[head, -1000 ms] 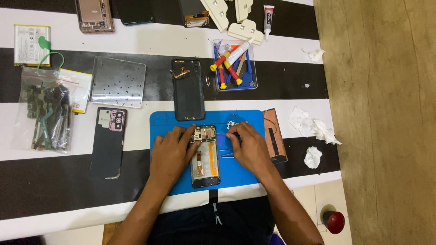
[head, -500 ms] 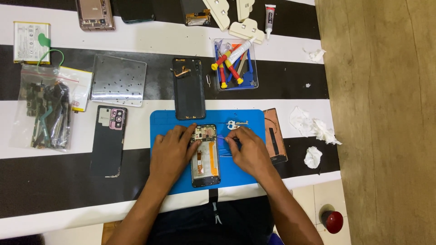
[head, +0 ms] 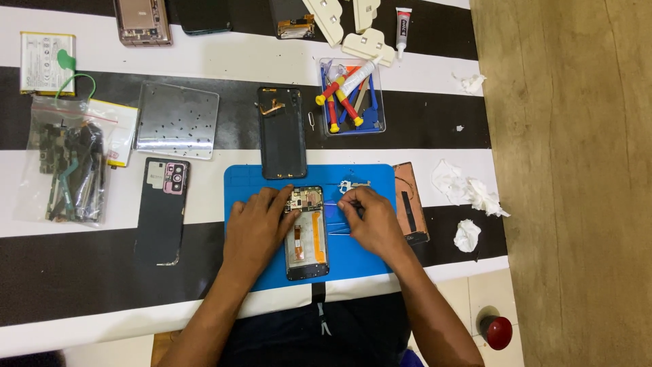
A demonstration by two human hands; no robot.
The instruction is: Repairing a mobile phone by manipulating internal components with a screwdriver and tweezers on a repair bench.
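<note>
An opened phone (head: 307, 234) with its back removed lies on a blue work mat (head: 367, 255), circuit board and orange flex cable exposed. My left hand (head: 257, 228) presses on the phone's left edge, fingertips at its upper corner, holding it steady. My right hand (head: 370, 219) sits just right of the phone and pinches a thin metal tool, apparently tweezers (head: 334, 204), whose tip points at the top of the board. A small metal bracket (head: 354, 184) lies on the mat above my right hand.
A black back cover (head: 282, 132) lies above the mat, with a tool tray (head: 352, 96) to its right. To the left are a perforated metal plate (head: 176, 121), another back cover (head: 163, 207) and a parts bag (head: 64, 170). Crumpled tissues (head: 468, 197) lie at the right.
Both hands stay almost in place at the phone. My right hand has shifted slightly downward, showing more of the small metal bracket above it.
</note>
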